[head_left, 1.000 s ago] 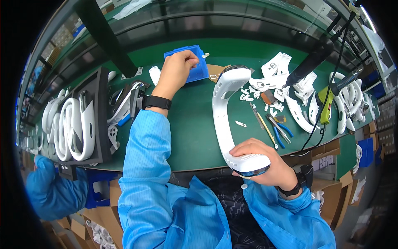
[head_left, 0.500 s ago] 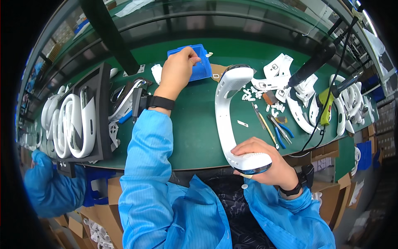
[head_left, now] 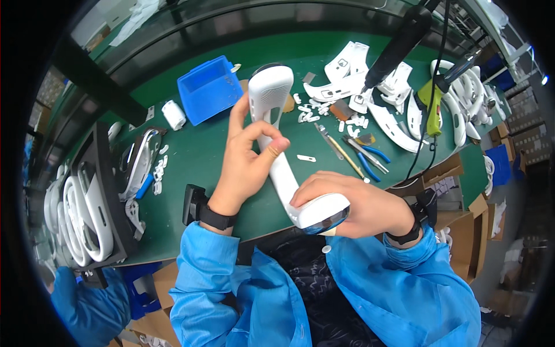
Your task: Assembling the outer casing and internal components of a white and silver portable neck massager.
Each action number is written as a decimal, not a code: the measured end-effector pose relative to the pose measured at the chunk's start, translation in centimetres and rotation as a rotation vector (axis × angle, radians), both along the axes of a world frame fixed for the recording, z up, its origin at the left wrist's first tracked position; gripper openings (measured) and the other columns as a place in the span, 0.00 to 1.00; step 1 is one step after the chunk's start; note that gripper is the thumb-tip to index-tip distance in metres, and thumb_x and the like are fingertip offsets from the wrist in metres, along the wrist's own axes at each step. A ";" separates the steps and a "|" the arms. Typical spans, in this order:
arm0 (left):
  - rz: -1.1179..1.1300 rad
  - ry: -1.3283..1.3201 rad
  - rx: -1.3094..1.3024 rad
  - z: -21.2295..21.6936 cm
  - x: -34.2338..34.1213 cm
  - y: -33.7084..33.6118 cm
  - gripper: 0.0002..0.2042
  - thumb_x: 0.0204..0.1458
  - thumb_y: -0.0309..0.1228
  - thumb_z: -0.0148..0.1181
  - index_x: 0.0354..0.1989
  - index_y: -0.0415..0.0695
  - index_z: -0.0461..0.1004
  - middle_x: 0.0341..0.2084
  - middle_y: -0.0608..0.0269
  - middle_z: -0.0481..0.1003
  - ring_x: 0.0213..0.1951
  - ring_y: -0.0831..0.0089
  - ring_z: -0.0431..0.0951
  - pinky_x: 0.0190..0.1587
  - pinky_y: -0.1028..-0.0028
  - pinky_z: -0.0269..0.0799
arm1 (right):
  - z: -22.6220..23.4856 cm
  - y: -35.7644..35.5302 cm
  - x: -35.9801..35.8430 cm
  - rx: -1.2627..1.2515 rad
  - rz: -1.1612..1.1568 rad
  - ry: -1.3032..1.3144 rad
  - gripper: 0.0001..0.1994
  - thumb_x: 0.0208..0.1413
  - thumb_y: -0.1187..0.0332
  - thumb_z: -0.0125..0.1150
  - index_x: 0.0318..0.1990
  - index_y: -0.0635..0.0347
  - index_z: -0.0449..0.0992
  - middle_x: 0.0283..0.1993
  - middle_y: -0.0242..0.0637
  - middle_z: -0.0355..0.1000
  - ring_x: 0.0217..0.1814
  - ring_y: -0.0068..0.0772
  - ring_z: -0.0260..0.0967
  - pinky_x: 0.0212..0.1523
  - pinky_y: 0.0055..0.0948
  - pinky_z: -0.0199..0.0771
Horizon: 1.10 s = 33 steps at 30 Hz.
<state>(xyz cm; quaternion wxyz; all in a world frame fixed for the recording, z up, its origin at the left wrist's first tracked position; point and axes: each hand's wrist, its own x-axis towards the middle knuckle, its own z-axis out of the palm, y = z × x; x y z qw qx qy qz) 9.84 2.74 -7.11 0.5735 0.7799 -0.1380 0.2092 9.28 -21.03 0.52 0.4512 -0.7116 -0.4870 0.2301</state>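
Note:
A white, C-shaped band-like plastic part (head_left: 282, 180) with rounded ends stands in front of me, its perforated far end raised above the bench. My right hand (head_left: 367, 205) is closed around its near end, where a dark glossy face shows underneath. Against the band's left side is my left hand (head_left: 245, 168), thumb and index fingertip pressed together over its middle. Whatever that pinch holds, if anything, is too small to make out. The other left fingers reach up beside the far end. Behind it stands a blue open bin (head_left: 208, 87), and left of that lies a small white roll-like piece (head_left: 173, 115).
Pliers (head_left: 370, 156), a thin rod-like tool (head_left: 346, 155) and small white clips (head_left: 312, 110) lie right of the band. White curved shells (head_left: 347, 75), a hanging black tool (head_left: 399, 46) and a green power screwdriver (head_left: 433, 110) are farther right. A dark rack (head_left: 110, 196) holds white loops at left.
My left hand has come back from the blue bin to the band's middle. The band has turned more upright, and the view has shifted, with the bench things now lying elsewhere in it.

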 end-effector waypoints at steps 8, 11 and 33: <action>0.008 0.038 0.140 0.4 0.8 -0.3 0.03 0.48 0.22 0.68 0.32 0.42 0.80 0.48 0.54 0.71 0.50 0.56 0.74 0.52 0.63 0.71 | 3.4 -2.6 -0.1 -0.087 -0.146 -0.207 0.29 0.51 0.64 0.74 0.58 0.65 0.70 0.53 0.47 0.74 0.55 0.50 0.72 0.54 0.41 0.72; 0.039 0.052 0.085 0.4 0.7 -0.2 0.04 0.48 0.19 0.66 0.32 0.41 0.81 0.48 0.53 0.72 0.48 0.57 0.76 0.50 0.64 0.73 | 7.0 -8.9 1.0 0.209 -0.320 -0.189 0.24 0.56 0.63 0.69 0.56 0.66 0.72 0.50 0.49 0.77 0.49 0.39 0.76 0.43 0.34 0.74; -0.135 0.219 -0.249 -1.1 1.3 1.1 0.03 0.51 0.18 0.67 0.34 0.35 0.81 0.52 0.59 0.70 0.52 0.70 0.74 0.54 0.72 0.71 | 3.9 0.2 11.3 0.873 -0.496 0.210 0.40 0.65 0.32 0.42 0.64 0.64 0.65 0.45 0.40 0.72 0.38 0.32 0.71 0.40 0.35 0.77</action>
